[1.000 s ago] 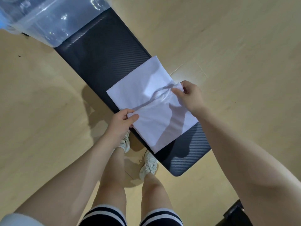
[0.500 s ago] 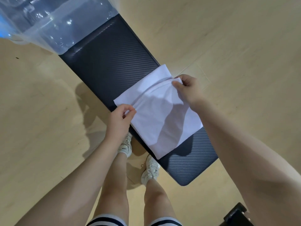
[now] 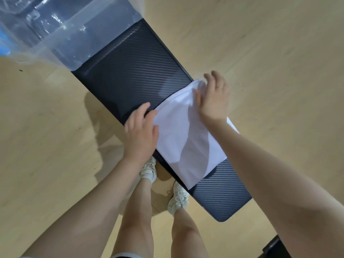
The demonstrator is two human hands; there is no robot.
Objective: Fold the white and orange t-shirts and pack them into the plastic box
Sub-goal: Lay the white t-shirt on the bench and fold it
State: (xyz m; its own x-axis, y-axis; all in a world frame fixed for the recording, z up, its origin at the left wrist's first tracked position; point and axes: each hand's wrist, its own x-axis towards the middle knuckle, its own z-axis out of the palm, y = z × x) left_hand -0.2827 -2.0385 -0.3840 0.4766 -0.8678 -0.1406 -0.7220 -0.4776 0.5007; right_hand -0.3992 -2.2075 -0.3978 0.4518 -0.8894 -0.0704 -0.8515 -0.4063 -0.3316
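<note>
Your left hand (image 3: 140, 135) lies with fingers (image 3: 143, 110) spread and nearly straight, released, tips at the near-left edge of the folded white t-shirt (image 3: 183, 142). The index and thumb meet the cloth at its upper left corner; whether they pinch it you cannot tell from this angle, but nothing is visibly gathered between them.

Your right hand (image 3: 214, 98) is flat too, fingers (image 3: 214, 76) extended and loose, palm down on the far corner of the shirt. The cloth bunches slightly under the heel of the thumb. A thin ring (image 3: 220, 87) shows on one finger. Neither hand grasps anything.

The white t-shirt sits folded into a rough rectangle on the dark tabletop (image 3: 134, 71), a long padded surface with a carbon-weave texture running diagonally across the view. The shirt covers the nearer half of that surface, one corner overhanging the edge on your side, another reaching past the far edge. Your right forearm crosses above it and casts a shadow over the fabric.

The clear plastic box (image 3: 61, 28) stands on the far end of the tabletop, upper left, well apart from the shirt; a bare stretch of tabletop lies between them. Its inside is blurred by glare. A blue patch (image 3: 3, 45) shows at the left margin beside it.

Below, your white sneakers (image 3: 149, 169) stand on the light wood floor (image 3: 46, 136) beside the tabletop's near edge.
</note>
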